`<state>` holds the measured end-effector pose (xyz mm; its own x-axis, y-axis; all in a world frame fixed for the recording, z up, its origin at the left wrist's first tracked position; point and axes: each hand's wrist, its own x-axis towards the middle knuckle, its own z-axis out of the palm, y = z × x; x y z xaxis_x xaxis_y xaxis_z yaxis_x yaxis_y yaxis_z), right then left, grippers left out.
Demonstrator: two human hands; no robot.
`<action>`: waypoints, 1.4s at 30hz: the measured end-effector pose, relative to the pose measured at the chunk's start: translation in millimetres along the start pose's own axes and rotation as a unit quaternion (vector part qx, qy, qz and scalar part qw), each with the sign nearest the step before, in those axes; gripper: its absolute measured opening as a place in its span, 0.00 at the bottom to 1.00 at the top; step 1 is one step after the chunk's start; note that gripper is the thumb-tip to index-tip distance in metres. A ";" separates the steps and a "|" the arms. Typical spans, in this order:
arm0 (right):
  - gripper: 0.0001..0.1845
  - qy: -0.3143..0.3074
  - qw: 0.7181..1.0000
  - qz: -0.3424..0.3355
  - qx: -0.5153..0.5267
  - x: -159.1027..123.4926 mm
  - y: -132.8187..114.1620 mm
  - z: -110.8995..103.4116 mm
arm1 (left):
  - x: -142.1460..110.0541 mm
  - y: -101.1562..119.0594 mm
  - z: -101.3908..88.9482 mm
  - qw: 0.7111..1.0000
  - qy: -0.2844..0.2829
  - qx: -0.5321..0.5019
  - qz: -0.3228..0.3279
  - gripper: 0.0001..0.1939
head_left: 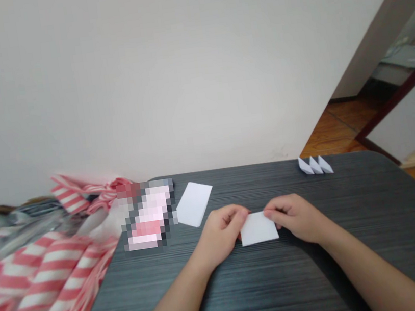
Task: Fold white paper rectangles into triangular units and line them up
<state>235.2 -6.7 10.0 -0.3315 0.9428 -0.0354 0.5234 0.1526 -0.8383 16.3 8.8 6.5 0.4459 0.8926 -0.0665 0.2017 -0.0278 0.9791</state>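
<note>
While both hands are occupied with one white paper piece (258,228), three small folded paper shapes (315,165) stand side by side near the far edge of the dark tabletop (273,290), toward its far right corner. Left hand (224,233): thumb on top of the paper's left side, fingers curled beneath, grasping it. Right hand (297,217): same pinch at the upper right corner of the paper. The piece lies about midway between the tabletop's side edges, a plain rectangle with its near edge free; whether it rests on the surface or is held just above cannot be told. Progress, as judged: three pieces appear finished, matching one another in their pointed form; the one in hand seems at an early stage, perhaps folded once, though no crease can be made out. It lacks the points of the finished three, so most of its shaping is probably left. Unworked stock: a white paper sheet (194,203) lying flat near the far edge, left of the hands; single or stacked, not determinable. Beside it, toward the far left corner, a pixelated item (150,215), contents unreadable.
</note>
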 end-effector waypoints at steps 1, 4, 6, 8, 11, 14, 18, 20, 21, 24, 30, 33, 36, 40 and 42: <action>0.12 -0.010 1.000 -0.012 -0.012 0.2 -3.6 1.6 | -0.7 1.9 0.0 0.999 -0.008 0.034 0.010 0.16; 0.13 -0.027 0.998 -0.040 -0.030 0.7 -13.5 5.4 | -2.4 5.7 0.3 0.994 -0.038 0.100 0.028 0.13; 0.13 -0.030 0.998 -0.043 -0.035 0.9 -17.6 6.7 | -2.9 6.3 0.5 0.991 -0.046 0.126 0.032 0.14; 0.13 -0.027 0.998 -0.040 -0.039 0.8 -19.5 7.3 | -3.1 6.0 0.6 0.988 -0.044 0.143 0.036 0.15; 0.13 -0.027 0.998 -0.035 -0.040 0.6 -19.3 7.4 | -3.0 5.5 0.4 0.987 -0.043 0.150 0.037 0.15; 0.13 -0.027 0.999 -0.030 -0.033 0.0 -16.0 6.0 | -2.5 5.0 -0.3 0.989 -0.036 0.141 0.032 0.15; 0.13 -0.017 1.000 0.000 -0.020 -0.8 -9.4 3.3 | -1.9 3.2 -0.6 0.991 -0.011 0.130 0.022 0.15; 0.13 -0.014 1.000 0.007 -0.016 -0.8 -7.6 2.9 | -2.0 2.4 -0.3 0.992 -0.008 0.127 0.018 0.16; 0.12 -0.011 1.000 0.004 -0.016 -0.7 -7.3 3.1 | -2.2 2.2 -0.2 0.992 -0.008 0.125 0.017 0.16; 0.11 -0.003 1.000 -0.019 -0.015 -0.1 -8.4 5.0 | -2.7 2.6 0.2 0.992 -0.009 0.124 0.021 0.16; 0.10 0.004 1.000 -0.020 -0.014 1.3 -10.7 9.5 | -2.9 3.6 0.4 0.993 -0.022 0.118 0.019 0.16; 0.11 0.005 1.000 -0.017 -0.022 1.5 -10.5 9.2 | -2.7 2.9 0.1 0.992 -0.024 0.122 0.019 0.16; 0.11 0.010 1.000 -0.012 -0.019 0.9 -9.5 6.4 | -2.6 2.8 -0.6 0.993 -0.034 0.111 0.010 0.16; 0.12 0.020 1.000 -0.003 -0.016 0.8 -6.6 2.4 | -2.7 3.5 -1.1 0.996 -0.032 0.080 -0.012 0.17; 0.12 0.025 1.000 0.000 -0.010 1.2 -4.8 1.6 | -2.7 3.5 -0.9 0.997 -0.025 0.072 -0.018 0.17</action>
<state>231.0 -6.8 13.1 -0.2923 0.9563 -0.0088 0.5401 0.1575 -0.8267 15.1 6.7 10.3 0.4784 0.8708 -0.1134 0.3394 -0.0643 0.9384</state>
